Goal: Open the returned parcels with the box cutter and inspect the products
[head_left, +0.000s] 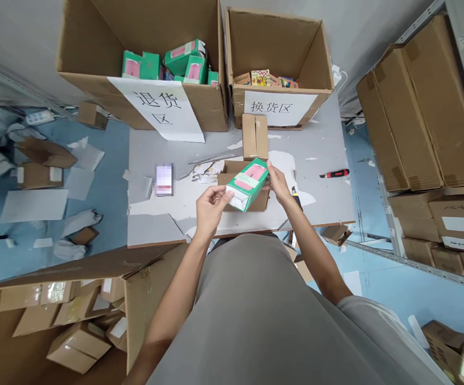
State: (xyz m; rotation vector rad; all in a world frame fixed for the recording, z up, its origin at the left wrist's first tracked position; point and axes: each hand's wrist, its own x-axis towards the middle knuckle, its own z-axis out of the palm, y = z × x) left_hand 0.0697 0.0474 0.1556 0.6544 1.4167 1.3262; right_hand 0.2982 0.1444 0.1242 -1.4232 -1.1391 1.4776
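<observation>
A green box with a pink window is held tilted between my two hands. My left hand grips its near white end with thumb and fingers. At the far right corner, my right hand is closed on the same box. Beneath it on the table sits an open brown carton, partly hidden by the green box. A closed small brown carton is just behind. To the right of my right hand lies a yellow and black utility knife, partly covered by my wrist.
Two large cartons stand at the back: the left carton holds several green boxes, the right carton small colourful packs. A phone and red box cutter lie on the table. A big bin of cartons stands lower left; shelves right.
</observation>
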